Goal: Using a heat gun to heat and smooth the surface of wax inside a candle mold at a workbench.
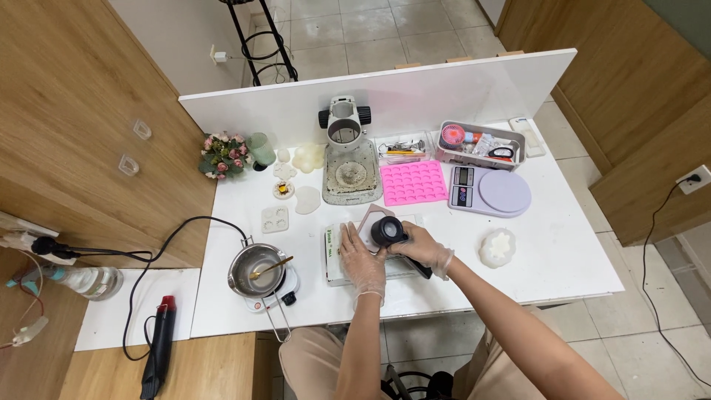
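Observation:
Both my hands wear clear gloves and meet over a white flat box point(335, 261) near the table's front edge. My right hand point(424, 248) grips a black cylindrical object point(387, 230), like a small jar or lens, held above the box. My left hand point(361, 259) lies flat on the box, fingers touching a pinkish card point(370, 221) beside the black object. What is under the hands is hidden.
A metal pot with a gold spoon point(256, 270) sits on a small hot plate at left. Behind are a pink silicone mould point(413, 182), a lilac kitchen scale point(490, 190), a white stand with a magnifier point(346, 159), a grey tray of tools point(480, 143), white wax shapes point(497, 247) and flowers point(222, 155).

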